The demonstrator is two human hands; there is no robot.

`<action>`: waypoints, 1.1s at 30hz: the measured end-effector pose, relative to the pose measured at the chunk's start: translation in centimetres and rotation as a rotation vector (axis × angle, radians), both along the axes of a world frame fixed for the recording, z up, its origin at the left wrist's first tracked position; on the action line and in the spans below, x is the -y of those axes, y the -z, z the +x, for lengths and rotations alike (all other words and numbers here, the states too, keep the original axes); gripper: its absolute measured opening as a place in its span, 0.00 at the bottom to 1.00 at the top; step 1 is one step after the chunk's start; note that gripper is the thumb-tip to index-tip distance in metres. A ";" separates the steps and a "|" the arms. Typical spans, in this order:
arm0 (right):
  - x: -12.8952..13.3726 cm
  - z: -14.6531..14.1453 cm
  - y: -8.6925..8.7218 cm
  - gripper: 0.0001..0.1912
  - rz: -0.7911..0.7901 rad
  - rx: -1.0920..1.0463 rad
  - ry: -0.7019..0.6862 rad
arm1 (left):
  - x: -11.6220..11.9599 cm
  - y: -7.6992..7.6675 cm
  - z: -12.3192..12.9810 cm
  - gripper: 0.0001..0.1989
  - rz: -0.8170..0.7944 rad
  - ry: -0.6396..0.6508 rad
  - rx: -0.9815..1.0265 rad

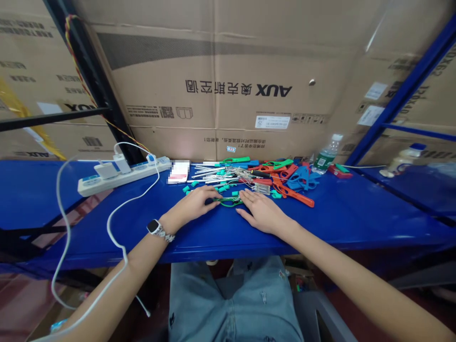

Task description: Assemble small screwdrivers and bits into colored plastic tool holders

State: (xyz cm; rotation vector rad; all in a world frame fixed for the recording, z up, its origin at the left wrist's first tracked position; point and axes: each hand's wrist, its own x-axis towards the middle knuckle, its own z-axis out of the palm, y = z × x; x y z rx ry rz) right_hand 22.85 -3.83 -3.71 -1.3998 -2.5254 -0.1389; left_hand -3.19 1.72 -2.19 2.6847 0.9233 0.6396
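Around the green wire loop point(230, 204), my left hand point(199, 202) has its thumb and forefinger bent near its left end; whether they pinch it is too small to tell. My right hand point(261, 210) lies palm down at the loop's right end, its fingers stretched out over the wires and the thumb apart. A small teal piece point(235, 194) sits between the two hands. Just behind them are silver rods point(210, 175), loose teal caps point(185, 189), a bundle of small metal parts point(262, 188) and an orange plastic tool point(297, 195).
On the blue table point(338, 213), a white power strip point(124, 176) with a dangling white cable stands at the left. Blue clamps point(302, 179), a green-labelled bottle point(326, 156) and another bottle point(404, 160) are at the right. A large cardboard box point(228, 57) rises behind.
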 end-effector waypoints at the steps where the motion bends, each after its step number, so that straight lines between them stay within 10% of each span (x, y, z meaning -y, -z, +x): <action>1: 0.0 0.0 0.0 0.32 0.000 0.002 0.000 | -0.1 0.1 0.1 0.12 -0.002 0.008 -0.005; 33: -0.1 -1.4 -3.1 0.23 0.052 0.168 0.063 | 0.0 0.6 -0.1 0.16 0.359 0.052 -0.209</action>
